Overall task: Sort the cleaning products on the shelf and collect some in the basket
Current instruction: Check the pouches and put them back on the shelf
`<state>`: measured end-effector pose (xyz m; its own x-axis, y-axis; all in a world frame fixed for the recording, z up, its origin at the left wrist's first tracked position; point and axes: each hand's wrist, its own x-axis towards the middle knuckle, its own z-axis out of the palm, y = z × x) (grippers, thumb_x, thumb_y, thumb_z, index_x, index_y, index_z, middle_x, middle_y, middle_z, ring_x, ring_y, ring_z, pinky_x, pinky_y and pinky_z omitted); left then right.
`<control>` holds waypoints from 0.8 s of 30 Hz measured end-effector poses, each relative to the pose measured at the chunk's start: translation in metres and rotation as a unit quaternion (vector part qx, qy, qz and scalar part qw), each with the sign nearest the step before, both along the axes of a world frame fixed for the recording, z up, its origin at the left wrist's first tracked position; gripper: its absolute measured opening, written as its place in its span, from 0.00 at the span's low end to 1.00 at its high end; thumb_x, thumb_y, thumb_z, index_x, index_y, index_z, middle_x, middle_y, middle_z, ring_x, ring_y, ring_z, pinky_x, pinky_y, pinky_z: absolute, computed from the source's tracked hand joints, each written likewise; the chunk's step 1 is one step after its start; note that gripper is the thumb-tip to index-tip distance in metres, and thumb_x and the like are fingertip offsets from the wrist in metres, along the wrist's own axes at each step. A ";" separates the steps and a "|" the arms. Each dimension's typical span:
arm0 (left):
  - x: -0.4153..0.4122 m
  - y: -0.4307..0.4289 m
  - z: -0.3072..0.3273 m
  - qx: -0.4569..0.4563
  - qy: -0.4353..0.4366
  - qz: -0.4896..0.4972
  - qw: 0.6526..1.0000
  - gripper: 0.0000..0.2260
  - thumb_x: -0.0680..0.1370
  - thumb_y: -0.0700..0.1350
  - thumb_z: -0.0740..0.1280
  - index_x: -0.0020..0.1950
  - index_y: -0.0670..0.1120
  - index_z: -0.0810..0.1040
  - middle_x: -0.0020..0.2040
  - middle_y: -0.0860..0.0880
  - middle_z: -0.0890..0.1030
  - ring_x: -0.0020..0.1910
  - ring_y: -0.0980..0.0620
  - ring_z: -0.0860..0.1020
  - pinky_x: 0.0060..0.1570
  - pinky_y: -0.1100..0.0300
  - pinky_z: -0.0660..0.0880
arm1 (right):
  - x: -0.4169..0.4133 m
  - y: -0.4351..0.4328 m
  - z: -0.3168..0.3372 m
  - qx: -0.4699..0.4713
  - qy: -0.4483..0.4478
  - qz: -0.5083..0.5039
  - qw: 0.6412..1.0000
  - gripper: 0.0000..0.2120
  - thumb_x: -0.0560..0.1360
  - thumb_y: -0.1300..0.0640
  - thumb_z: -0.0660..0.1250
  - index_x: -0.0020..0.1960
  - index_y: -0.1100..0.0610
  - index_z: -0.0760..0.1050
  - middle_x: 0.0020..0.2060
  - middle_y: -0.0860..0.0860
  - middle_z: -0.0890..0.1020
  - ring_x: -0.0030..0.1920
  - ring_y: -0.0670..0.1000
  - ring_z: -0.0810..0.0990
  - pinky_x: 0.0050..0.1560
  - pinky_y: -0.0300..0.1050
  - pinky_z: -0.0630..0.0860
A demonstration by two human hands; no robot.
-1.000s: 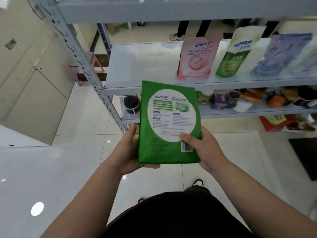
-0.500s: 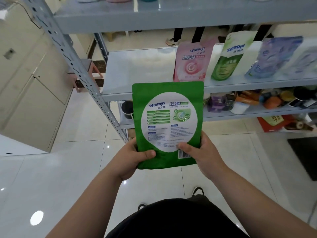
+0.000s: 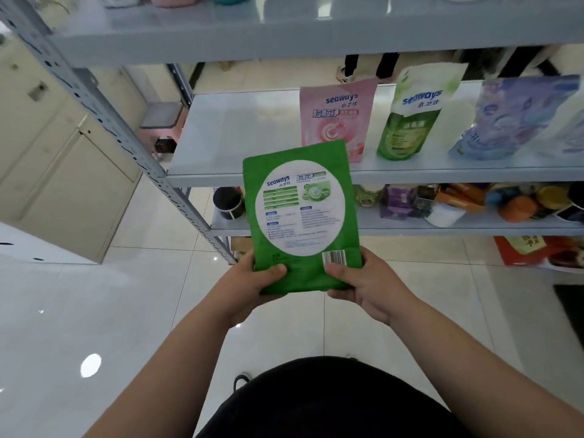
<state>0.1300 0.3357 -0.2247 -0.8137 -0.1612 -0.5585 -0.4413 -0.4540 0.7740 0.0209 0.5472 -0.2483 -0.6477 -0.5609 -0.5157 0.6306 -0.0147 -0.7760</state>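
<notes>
I hold a green Seaways pouch [image 3: 301, 213] upright in front of the grey metal shelf [image 3: 240, 137], its white round back label facing me. My left hand [image 3: 252, 286] grips its lower left corner and my right hand [image 3: 363, 284] grips its lower right corner, thumbs on the face. Its top edge overlaps the pink Seaways pouch [image 3: 336, 116] standing on the middle shelf. To the right of that stand a green and white pouch [image 3: 414, 115] and a blue-purple pouch [image 3: 512, 118]. No basket is in view.
The left half of the middle shelf is bare. The shelf below holds a black cup [image 3: 228, 202] and several mixed bottles and boxes [image 3: 474, 200]. A perforated upright post [image 3: 104, 121] slants at left. Beige cabinets [image 3: 63, 159] stand left, a red bag [image 3: 534, 248] on the floor.
Both hands have lifted the green pouch up and forward towards the middle shelf. Its top now covers the foot of the pink pouch.
</notes>
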 end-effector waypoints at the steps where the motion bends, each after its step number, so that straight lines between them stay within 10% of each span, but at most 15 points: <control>1: -0.004 0.006 -0.002 0.006 -0.013 0.008 1.000 0.21 0.79 0.36 0.70 0.70 0.50 0.72 0.65 0.47 0.82 0.60 0.43 0.83 0.49 0.50 0.83 | -0.006 0.004 0.000 0.001 0.010 0.002 1.000 0.28 0.62 0.58 0.80 0.61 0.56 0.76 0.49 0.52 0.88 0.47 0.55 0.88 0.38 0.46 0.84; 13: -0.027 0.065 -0.016 -0.134 -0.023 0.083 0.987 0.16 0.82 0.35 0.65 0.66 0.52 0.73 0.53 0.48 0.85 0.39 0.48 0.86 0.36 0.57 0.81 | -0.040 0.041 -0.002 0.010 0.010 0.064 0.998 0.21 0.71 0.53 0.78 0.61 0.52 0.77 0.54 0.56 0.86 0.45 0.56 0.88 0.39 0.49 0.84; 19: -0.032 0.038 -0.016 0.164 0.001 0.108 0.981 0.10 0.73 0.37 0.69 0.54 0.44 0.80 0.38 0.47 0.79 0.27 0.55 0.74 0.22 0.68 0.70 | -0.073 0.032 0.014 -0.037 -0.062 0.181 0.981 0.31 0.65 0.27 0.73 0.57 0.47 0.86 0.60 0.51 0.85 0.61 0.58 0.84 0.55 0.66 0.82; 24: -0.061 0.045 -0.022 0.297 -0.021 0.037 0.954 0.17 0.60 0.29 0.80 0.44 0.39 0.81 0.34 0.47 0.78 0.23 0.57 0.72 0.19 0.70 0.69 | -0.056 -0.024 0.009 -0.022 -0.082 0.215 0.973 0.34 0.59 0.39 0.80 0.62 0.47 0.77 0.52 0.43 0.86 0.56 0.47 0.80 0.64 0.61 0.73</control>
